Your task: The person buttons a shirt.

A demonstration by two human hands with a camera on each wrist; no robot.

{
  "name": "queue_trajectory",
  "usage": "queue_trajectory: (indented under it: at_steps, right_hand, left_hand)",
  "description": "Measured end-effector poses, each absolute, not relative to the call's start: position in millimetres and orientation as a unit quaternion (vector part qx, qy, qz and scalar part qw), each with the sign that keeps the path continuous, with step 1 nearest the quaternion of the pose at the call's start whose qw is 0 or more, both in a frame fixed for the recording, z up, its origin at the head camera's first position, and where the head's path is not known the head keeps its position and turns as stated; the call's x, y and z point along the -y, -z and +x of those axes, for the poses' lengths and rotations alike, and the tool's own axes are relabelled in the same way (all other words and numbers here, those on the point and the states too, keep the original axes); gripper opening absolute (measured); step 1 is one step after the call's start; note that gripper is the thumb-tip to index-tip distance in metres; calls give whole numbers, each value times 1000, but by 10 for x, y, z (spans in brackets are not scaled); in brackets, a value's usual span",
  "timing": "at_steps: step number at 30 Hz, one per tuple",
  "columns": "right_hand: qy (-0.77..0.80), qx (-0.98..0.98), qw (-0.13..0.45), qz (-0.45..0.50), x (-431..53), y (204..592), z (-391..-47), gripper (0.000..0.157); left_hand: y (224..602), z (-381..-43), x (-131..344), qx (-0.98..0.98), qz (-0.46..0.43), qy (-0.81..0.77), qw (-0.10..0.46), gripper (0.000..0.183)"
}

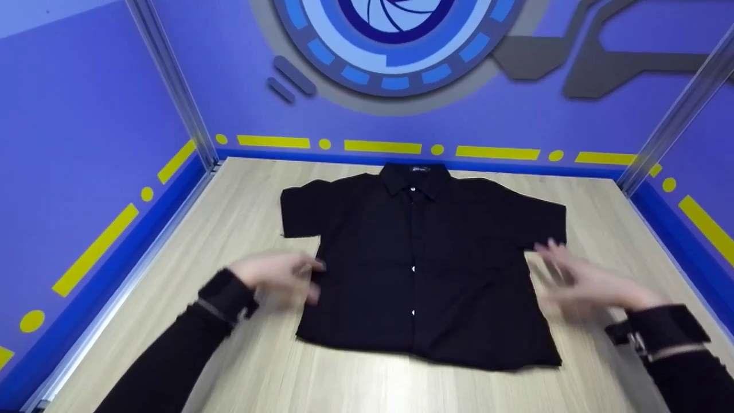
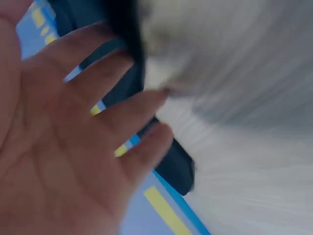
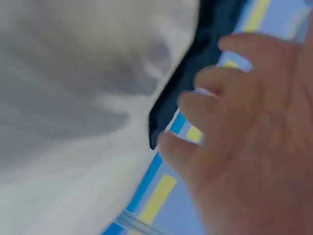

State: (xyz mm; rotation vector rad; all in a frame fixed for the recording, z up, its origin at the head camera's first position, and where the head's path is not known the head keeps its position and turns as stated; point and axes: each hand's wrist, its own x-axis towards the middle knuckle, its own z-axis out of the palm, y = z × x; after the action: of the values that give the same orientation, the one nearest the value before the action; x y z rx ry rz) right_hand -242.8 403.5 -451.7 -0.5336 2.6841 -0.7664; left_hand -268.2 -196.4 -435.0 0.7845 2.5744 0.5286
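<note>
One shirt point(image 1: 367, 258), spread flat

It lies front-up on the tabletop point(image 1: 241, 206) — laying out looks nearly done, perhaps only faint creases left. Left hand point(image 1: 276, 273) and right hand point(image 1: 593, 287) flank it, fingers point(image 2: 132, 110) loosely parted, gripping nothing; blur makes contact hard to tell.

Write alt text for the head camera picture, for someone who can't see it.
A black short-sleeved shirt lies spread on a pale table, collar toward a purple wall. A person's left hand and right hand, both blurred, are at the shirt's sides.
</note>
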Motion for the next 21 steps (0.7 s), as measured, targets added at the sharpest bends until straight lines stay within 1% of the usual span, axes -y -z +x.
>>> queue_trajectory:
  at_steps: [2,4,6,8,10,12,14,17,21]
  right_hand:
    - [281,-938,114,-169,-4053,4467,-2587,88]
    - [277,-944,86,-155,-4031,4443,-2758,81]
    - [259,-952,73,-145,-3991,4452,-2917,83]
    - [243,-957,79,-141,-3950,4492,-3050,88]
    - [226,-959,94,-141,-3922,4555,-3134,93]
    - [205,-962,119,-136,-3903,4622,-3169,99]
    - [189,-963,140,-131,-3895,4679,-3165,104]
    - [171,-964,163,-125,-3903,4709,-3114,109]
    - [161,-964,172,-125,-3913,4673,-3068,111]
  left_hand:
    - [4308,-2896,1960,-927,272,-214,145,57]
    - [4303,-3116,1947,-939,267,-203,74,48]
    - [4325,-3299,1930,-953,246,-174,23,51]
    - [4374,-3439,1916,-965,218,-148,3,61]
    - [4443,-3535,1914,-972,200,-123,13,77]
    - [4510,-3571,1931,-977,179,-102,51,90]
    - [4558,-3566,1960,-980,156,-83,95,99]
    - [4577,-3517,2014,-982,126,-57,132,106]
    - [4511,-3494,1993,-983,116,-38,136,110]
